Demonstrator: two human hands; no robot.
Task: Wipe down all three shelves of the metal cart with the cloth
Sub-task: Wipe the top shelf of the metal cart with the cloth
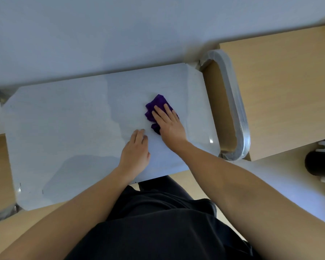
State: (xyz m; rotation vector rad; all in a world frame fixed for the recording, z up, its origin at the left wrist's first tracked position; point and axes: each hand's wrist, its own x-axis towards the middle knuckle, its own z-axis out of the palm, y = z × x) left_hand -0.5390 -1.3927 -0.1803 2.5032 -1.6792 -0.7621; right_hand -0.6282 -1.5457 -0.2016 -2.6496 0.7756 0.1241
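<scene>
I look straight down on the metal cart's top shelf (64, 128), a pale grey sheet. A crumpled purple cloth (157, 104) lies on its right half. My right hand (169, 124) lies flat on the cloth, fingers spread, pressing it to the shelf. My left hand (136, 151) rests on the bare shelf just left of it, fingers curled lightly, holding nothing. The lower shelves are hidden under the top one.
The cart's wrapped metal handle (235, 109) curves around its right end. A wooden table (289, 91) stands beyond it. A dark cylinder (315, 162) sits at the far right. A white wall (101, 34) runs behind the cart. My dark clothing fills the bottom.
</scene>
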